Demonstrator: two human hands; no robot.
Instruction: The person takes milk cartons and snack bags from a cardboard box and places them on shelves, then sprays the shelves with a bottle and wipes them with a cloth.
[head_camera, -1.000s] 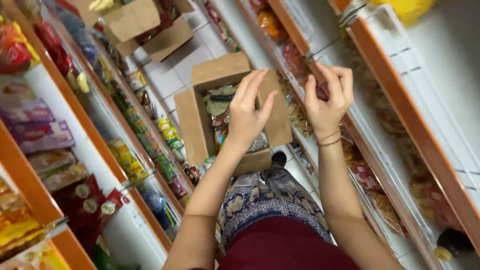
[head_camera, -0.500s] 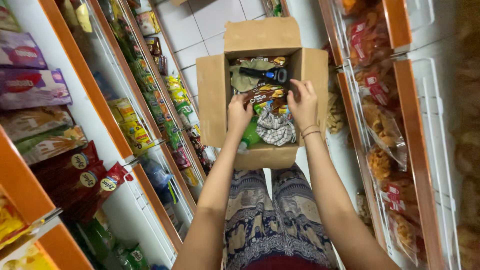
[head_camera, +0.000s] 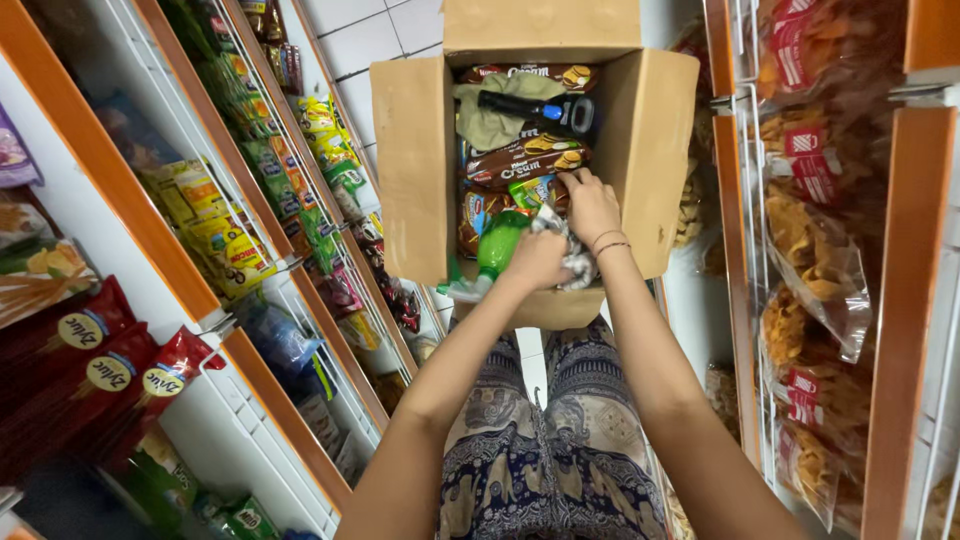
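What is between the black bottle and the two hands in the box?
In the head view, brown biscuit packets lie between the black bottle and the hands: right hand, left hand.

Both bare forearms stretched forward toward twelve o'clock, converging from the lower corners. Left hand (head_camera: 537, 260) knuckles up, fingers curled down in a loose grasp. Right hand (head_camera: 590, 205) just beyond at one o'clock, palm down, fingers bent and spread, thin bands circling the wrist. Hands nearly touching

Matt cardboard box (head_camera: 412, 160) (glossy packets (head_camera: 525, 157))
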